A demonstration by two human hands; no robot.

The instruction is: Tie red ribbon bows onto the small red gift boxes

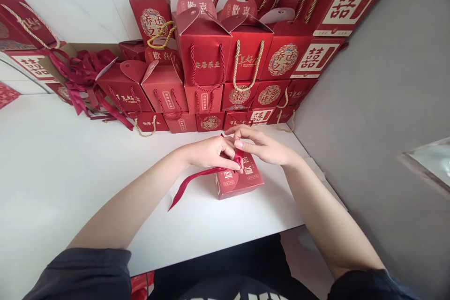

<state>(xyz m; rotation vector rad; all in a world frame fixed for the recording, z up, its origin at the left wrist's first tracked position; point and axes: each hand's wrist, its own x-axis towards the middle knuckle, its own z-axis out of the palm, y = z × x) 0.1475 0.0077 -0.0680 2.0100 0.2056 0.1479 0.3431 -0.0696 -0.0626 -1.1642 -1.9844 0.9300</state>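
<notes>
The left hand's (211,151) grip is pinched on a dark-red satin ribbon (192,177) trailing toward 8 o'clock; whether the right hand's (269,147) grip is closed, I cannot tell. Below both sits a small red printed cardboard box (242,189), back from the white surface's (87,164) 6 o'clock edge. Room spreads toward 9; stacked red boxes (204,47) bound 12, a grey wall (372,89) 3.

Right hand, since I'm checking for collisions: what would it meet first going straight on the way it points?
Probably the left hand, just ahead of the right hand; depth there is unclear, so the two may already touch.
</notes>
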